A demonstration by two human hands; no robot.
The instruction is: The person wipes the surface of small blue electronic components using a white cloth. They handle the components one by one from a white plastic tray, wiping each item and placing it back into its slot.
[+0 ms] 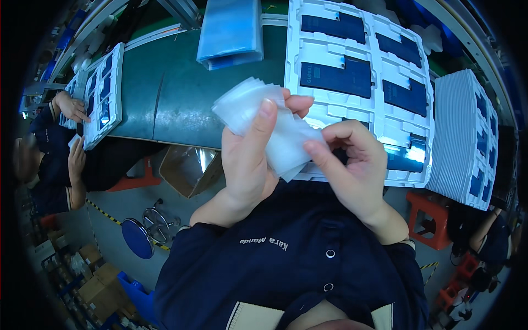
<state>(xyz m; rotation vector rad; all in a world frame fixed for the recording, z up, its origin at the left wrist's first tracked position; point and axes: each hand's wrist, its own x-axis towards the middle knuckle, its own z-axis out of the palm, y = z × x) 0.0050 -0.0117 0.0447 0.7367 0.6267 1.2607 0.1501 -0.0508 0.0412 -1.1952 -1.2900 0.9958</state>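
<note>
A fanned stack of thin translucent plastic sleeves (286,144) is held above the work table's near edge. My left hand (246,151) is closed round the stack, thumb on top and fingers behind it. At the stack's right edge, my right hand (358,165) pinches a corner between thumb and fingertips; whether it has one sleeve or several is hard to tell. Just beyond my hands lies a white moulded tray (294,49) holding several flat black battery packs (335,78) in its compartments. My right hand partly covers the tray's near row.
Clear blue-tinted plastic bags (230,33) lie on the green table mat (187,99). To the right stands a tall stack of white trays (454,137). A cardboard box (190,170) sits below the table edge. At the left, a co-worker's hands (71,107) are at another tray (113,104).
</note>
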